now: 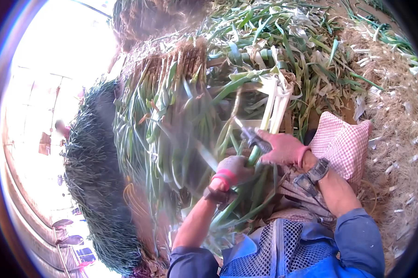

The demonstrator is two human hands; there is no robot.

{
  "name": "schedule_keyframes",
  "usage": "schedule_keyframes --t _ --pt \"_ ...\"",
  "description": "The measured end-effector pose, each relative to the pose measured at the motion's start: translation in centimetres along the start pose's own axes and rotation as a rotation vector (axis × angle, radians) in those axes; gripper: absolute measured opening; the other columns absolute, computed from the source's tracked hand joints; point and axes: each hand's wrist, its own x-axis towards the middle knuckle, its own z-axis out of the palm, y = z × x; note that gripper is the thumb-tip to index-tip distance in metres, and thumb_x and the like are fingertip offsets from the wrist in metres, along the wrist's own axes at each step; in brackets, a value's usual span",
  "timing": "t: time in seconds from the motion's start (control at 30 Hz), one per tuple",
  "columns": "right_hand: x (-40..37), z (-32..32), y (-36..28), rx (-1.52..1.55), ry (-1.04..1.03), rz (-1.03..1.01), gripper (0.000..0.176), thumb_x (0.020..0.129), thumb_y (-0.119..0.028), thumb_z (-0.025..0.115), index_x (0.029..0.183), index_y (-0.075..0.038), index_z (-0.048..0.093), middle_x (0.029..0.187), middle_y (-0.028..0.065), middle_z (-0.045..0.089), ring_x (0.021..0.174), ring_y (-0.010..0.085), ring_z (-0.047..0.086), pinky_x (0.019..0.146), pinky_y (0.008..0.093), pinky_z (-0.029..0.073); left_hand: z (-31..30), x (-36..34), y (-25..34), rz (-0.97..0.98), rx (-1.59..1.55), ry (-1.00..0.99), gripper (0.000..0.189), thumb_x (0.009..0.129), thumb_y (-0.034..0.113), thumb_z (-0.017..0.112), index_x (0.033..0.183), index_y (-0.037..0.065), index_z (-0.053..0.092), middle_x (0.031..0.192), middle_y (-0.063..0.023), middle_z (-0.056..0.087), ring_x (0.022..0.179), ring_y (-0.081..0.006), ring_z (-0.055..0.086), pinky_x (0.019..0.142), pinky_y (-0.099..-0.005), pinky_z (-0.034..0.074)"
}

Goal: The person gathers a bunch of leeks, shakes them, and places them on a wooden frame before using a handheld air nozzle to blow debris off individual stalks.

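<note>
My left hand (233, 170), in a greyish glove with a pink cuff, is closed around green leek stalks (254, 156). Their long leaves trail down towards my lap. White leek shanks (277, 104) stretch away beyond my hands, roots at the far end. My right hand (283, 147), in a pink glove, is closed on a dark, narrow hand tool (256, 139) with a pale tip, perhaps an air nozzle. It is held close beside the stalks. The right fingers are partly hidden, and the leaves left of the tool are blurred.
Rooted leeks (172, 92) lie in a thick layer at left, beside a tall dark-green stack (102, 185). Stripped leaves (311, 69) are heaped ahead. Root trimmings (394, 120) cover the right side. A checked cushion (341, 146) sits near my right arm. Another person (63, 129) is far left.
</note>
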Motion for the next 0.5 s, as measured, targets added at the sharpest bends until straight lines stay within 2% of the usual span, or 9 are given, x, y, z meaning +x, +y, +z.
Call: schedule_keyframes --t 0.13,0.17,0.2,0.27,0.3,0.33,0.4,0.43,0.5 --pt "0.3 0.2 0.7 0.009 -0.081 -0.122 0.099 0.080 -0.038 0.079 0.166 -0.014 0.036 0.106 0.0232 0.076 0.101 0.0363 0.075 0.091 0.0430 0.058 -0.8 0.6 -1.7 -0.039 -0.169 -0.016 0.051 0.088 0.046 0.067 0.114 0.004 0.079 0.100 -0.0237 0.077 0.097 -0.0377 0.076 0.093 -0.0453 0.057" --pt "0.2 0.2 0.6 0.017 -0.123 -0.146 0.099 0.080 -0.039 0.079 0.165 -0.012 0.037 0.108 0.0239 0.076 0.101 0.0371 0.075 0.090 0.0437 0.058 -0.9 0.4 -2.5 -0.071 -0.228 -0.010 0.044 0.093 0.037 0.071 0.117 0.001 0.079 0.098 -0.0169 0.080 0.094 -0.0286 0.077 0.088 -0.0397 0.058" --pt "0.2 -0.1 0.5 0.017 -0.126 -0.145 0.099 0.080 -0.039 0.079 0.165 -0.012 0.037 0.108 0.0239 0.076 0.101 0.0371 0.075 0.090 0.0437 0.058 -0.7 0.5 -3.2 -0.073 -0.230 -0.012 0.044 0.093 0.037 0.071 0.117 0.001 0.079 0.098 -0.0169 0.080 0.094 -0.0286 0.077 0.088 -0.0397 0.058" --pt "0.1 -1.1 -0.5 -0.098 -0.116 -0.008 0.100 0.080 -0.039 0.079 0.166 -0.010 0.036 0.109 0.0256 0.075 0.101 0.0386 0.074 0.090 0.0447 0.057 0.7 1.1 -5.0 -0.072 -0.843 0.197 0.033 0.100 0.025 0.072 0.117 -0.002 0.078 0.098 -0.0093 0.079 0.090 -0.0208 0.077 0.081 -0.0341 0.060" --pt "0.4 -0.5 0.3 -0.068 -0.095 -0.071 0.099 0.080 -0.039 0.078 0.165 -0.009 0.037 0.107 0.0256 0.075 0.099 0.0389 0.074 0.090 0.0453 0.056 1.3 1.5 -5.8 -0.126 -1.039 0.283 0.026 0.104 0.017 0.069 0.116 -0.005 0.076 0.095 -0.0039 0.076 0.086 -0.0162 0.076 0.074 -0.0299 0.060" --pt "0.4 -0.3 0.1 -0.069 -0.100 -0.069 0.099 0.080 -0.039 0.078 0.165 -0.009 0.037 0.107 0.0256 0.075 0.099 0.0389 0.074 0.090 0.0453 0.056 1.1 1.2 -5.3 -0.213 -1.144 0.397 0.029 0.096 0.028 0.074 0.109 0.002 0.078 0.086 -0.0041 0.075 0.082 -0.0216 0.074 0.072 -0.0379 0.057" --pt "0.3 -0.1 -0.8 -0.011 -0.226 -0.171 0.099 0.081 -0.038 0.078 0.166 -0.009 0.036 0.106 0.0254 0.075 0.098 0.0386 0.074 0.090 0.0454 0.056 3.1 3.6 -9.7 -0.145 -0.536 0.726 0.030 0.088 0.033 0.077 0.107 0.010 0.078 0.094 -0.0124 0.076 0.088 -0.0325 0.073 0.079 -0.0449 0.056" --pt "0.2 -0.8 -2.0 -0.074 -0.251 -0.116 0.099 0.081 -0.038 0.078 0.166 -0.008 0.036 0.105 0.0249 0.075 0.099 0.0380 0.074 0.090 0.0442 0.056 1.9 2.8 -8.8 -0.187 -0.320 0.733 0.031 0.082 0.037 0.077 0.104 0.015 0.077 0.103 -0.0180 0.075 0.099 -0.0401 0.069 0.087 -0.0498 0.054" --pt "0.9 -1.0 -2.3 -0.065 -0.240 -0.079 0.100 0.081 -0.038 0.078 0.166 -0.009 0.035 0.106 0.0248 0.075 0.099 0.0373 0.074 0.090 0.0436 0.056 1.0 2.4 -8.4 -0.251 -0.272 0.672 0.035 0.085 0.030 0.078 0.113 0.010 0.077 0.109 -0.0177 0.075 0.103 -0.0366 0.071 0.092 -0.0453 0.055"
